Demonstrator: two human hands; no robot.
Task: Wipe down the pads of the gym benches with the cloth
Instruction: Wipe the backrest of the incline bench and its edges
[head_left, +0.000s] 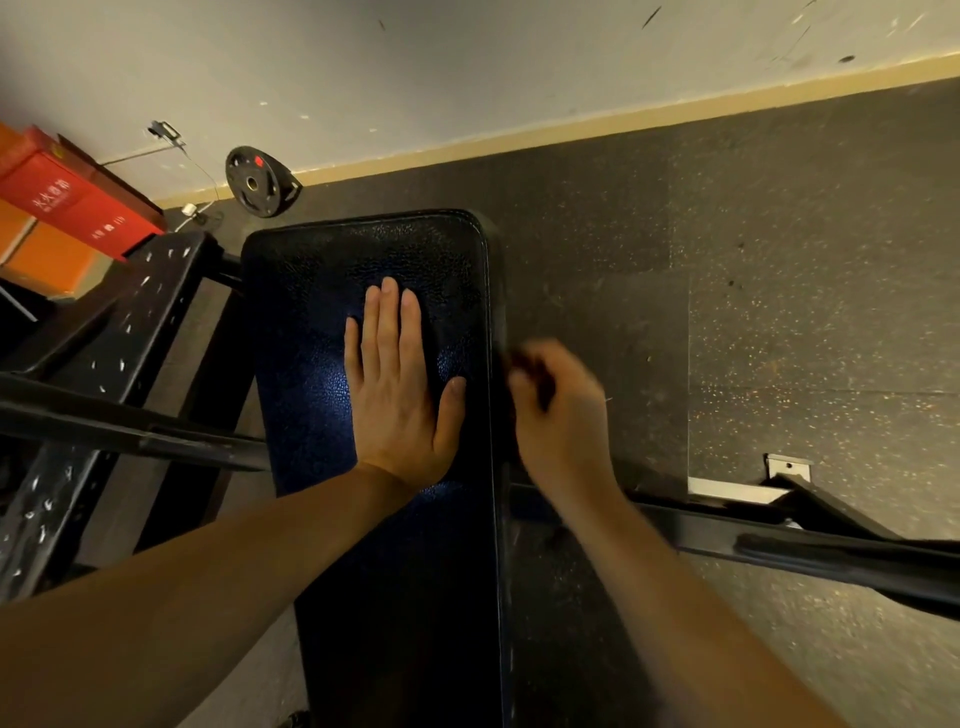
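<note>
Pad (311, 291): long black cushion running 12 to 6 through mid-view, far end at 12 o'clock.
Pad surface: pebbled leather-look vinyl with a blue sheen where light hits, around the left hand.
Pad shape: flat rectangle with rounded corners and a piped seam along the 3 o'clock edge.
Left hand (397, 395): palm down, flat on the middle of the pad.
Left fingers (389, 322): straight, pressed together, pointing to 12; the thumb spreads toward 3.
Right hand (563, 415): at the pad's 3 o'clock edge, motion-blurred.
Right fingers (519, 387): curled, pinching a dark thing (531, 370) against the pad's side; too blurred to tell whether it is the cloth.
Floor (779, 260): dark rubber matting, speckled with pale flecks.
Wall (467, 67): off-white and scuffed, with a tan skirting (571, 130) at its foot.
Plate (257, 179): round black weight disc with a red mark, leaning on the wall at 11 o'clock of the pad.
Box (78, 202): red, with white lettering, at 10 o'clock.
Frame (104, 364): black steel with punched holes, at 9 o'clock of the pad.
Beam (779, 540): black square tube, running from under the pad toward 4 o'clock.
</note>
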